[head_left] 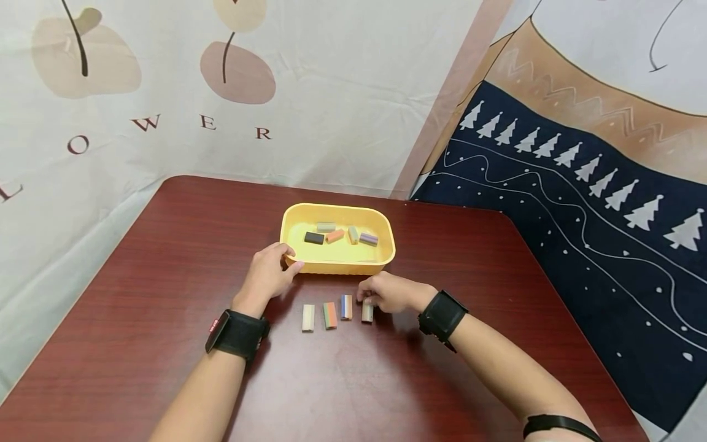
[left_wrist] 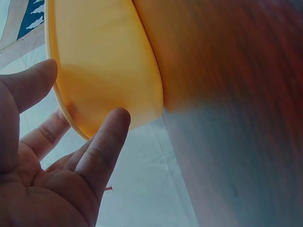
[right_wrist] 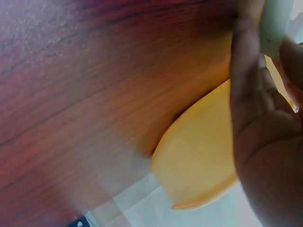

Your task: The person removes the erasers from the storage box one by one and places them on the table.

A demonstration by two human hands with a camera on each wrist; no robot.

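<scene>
A yellow tray [head_left: 338, 253] sits mid-table and holds several small coloured blocks, among them a black one [head_left: 313, 237] and a purple one [head_left: 368, 239]. My left hand [head_left: 291, 258] rests at its near left corner, thumb by the rim and straight fingers against the outer wall [left_wrist: 109, 56]. In front of the tray lies a row of blocks: cream [head_left: 308, 317], orange-green [head_left: 329, 315], blue-orange [head_left: 346, 306] and tan [head_left: 367, 310]. My right hand [head_left: 369, 299] pinches the tan block [right_wrist: 274, 23] at the row's right end; the tray wall [right_wrist: 199, 161] is just behind it.
The dark red wooden table [head_left: 166, 258] has rounded corners. Printed cloth hangs behind it and along its right side [head_left: 580, 184]. Black bands sit on both wrists.
</scene>
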